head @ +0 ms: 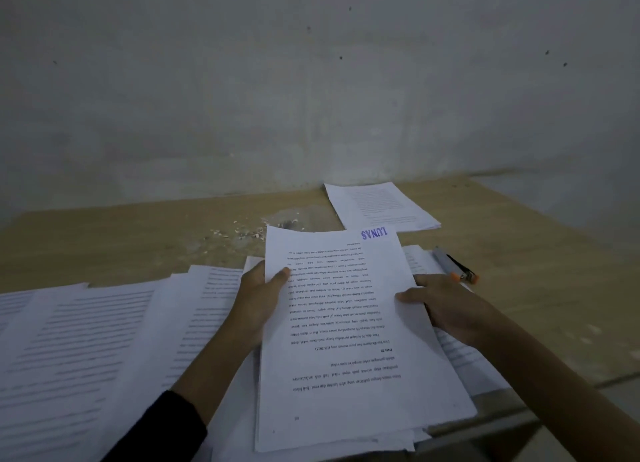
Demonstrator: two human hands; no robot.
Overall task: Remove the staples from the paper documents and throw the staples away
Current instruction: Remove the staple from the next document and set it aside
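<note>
I hold a printed paper document [346, 323] with a blue "LUNAS" stamp at its far end, lifted over the table. My left hand [258, 299] grips its left edge, thumb on top. On the right edge, my right hand [446, 309] holds it the same way. A grey staple remover tool [455, 265] with orange tips lies on the table just beyond my right hand. A small scatter of pulled staples and paper bits [249, 231] lies near the wall. No staple is visible on the held document.
Several loose printed sheets [86, 340] spread over the left of the wooden table [554, 288]. Another stack of papers [379, 205] lies at the back by the grey wall [311, 81]. More sheets lie under my right hand.
</note>
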